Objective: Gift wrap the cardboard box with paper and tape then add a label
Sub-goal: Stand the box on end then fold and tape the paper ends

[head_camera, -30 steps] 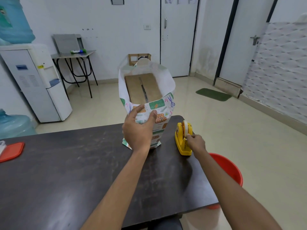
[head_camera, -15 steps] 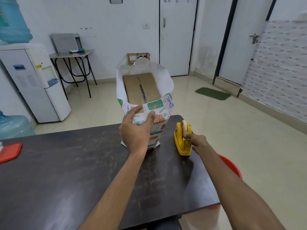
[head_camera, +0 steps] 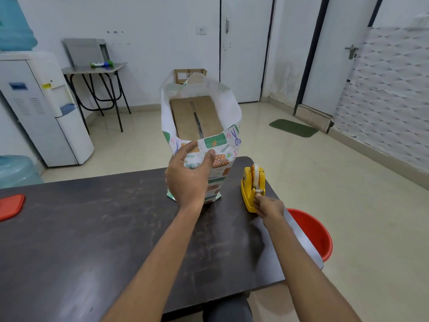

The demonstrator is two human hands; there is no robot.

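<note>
A brown cardboard box stands on end on the dark table, with patterned wrapping paper around it like an open sleeve. The paper's white inside rises above the box top. My left hand holds the near side of the paper, index finger and thumb curved by its upper edge. Right of the box sits a yellow tape dispenser. My right hand pinches the tape end at the dispenser's near end.
A red bucket stands on the floor beside the table's right edge. A red lid lies at the table's far left. A water cooler, a blue bottle and a small side table stand beyond.
My right hand has slid from the dispenser's side to its near end, now pinching at the tape. My left hand stays on the paper, its fingers a little looser.
</note>
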